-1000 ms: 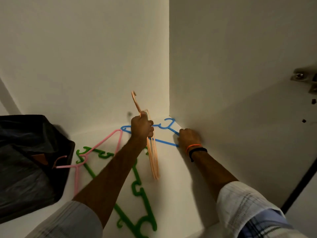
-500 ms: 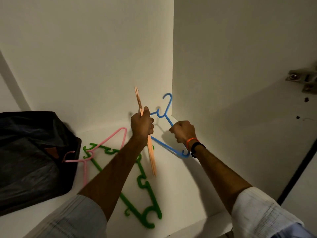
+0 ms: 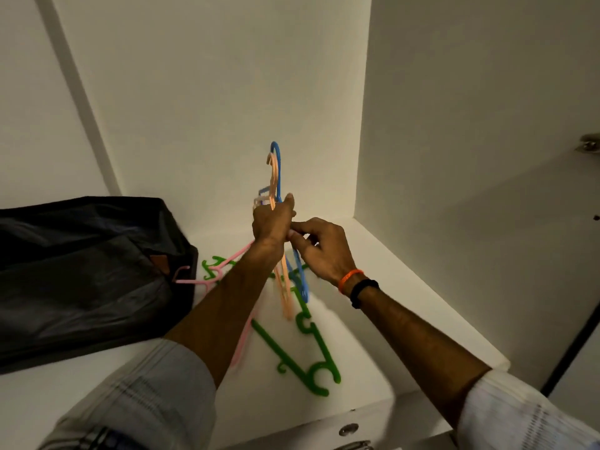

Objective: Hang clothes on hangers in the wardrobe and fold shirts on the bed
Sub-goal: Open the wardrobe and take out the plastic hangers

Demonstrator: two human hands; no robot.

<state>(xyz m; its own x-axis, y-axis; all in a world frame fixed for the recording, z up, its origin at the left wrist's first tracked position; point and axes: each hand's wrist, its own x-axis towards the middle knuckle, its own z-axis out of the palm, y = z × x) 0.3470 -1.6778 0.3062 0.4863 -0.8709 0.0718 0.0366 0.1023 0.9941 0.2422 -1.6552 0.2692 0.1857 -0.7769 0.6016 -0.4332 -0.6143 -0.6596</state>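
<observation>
While the green hanger (image 3: 308, 339) lies flat on the shelf (image 3: 406, 287) nearest the viewer, with a pink hanger (image 3: 207, 280) at its ten o'clock partly under the left forearm, both hands meet above them. The left hand (image 3: 271, 222) grips the orange hangers (image 3: 274, 177) and the blue hanger (image 3: 276, 157) upright by their necks, hooks at twelve o'clock; the right hand (image 3: 321, 246), at its three o'clock, has curled fingers pinching at the same bundle. A black bag (image 3: 81, 271) sits at nine o'clock, against the back wall (image 3: 211, 92).
</observation>
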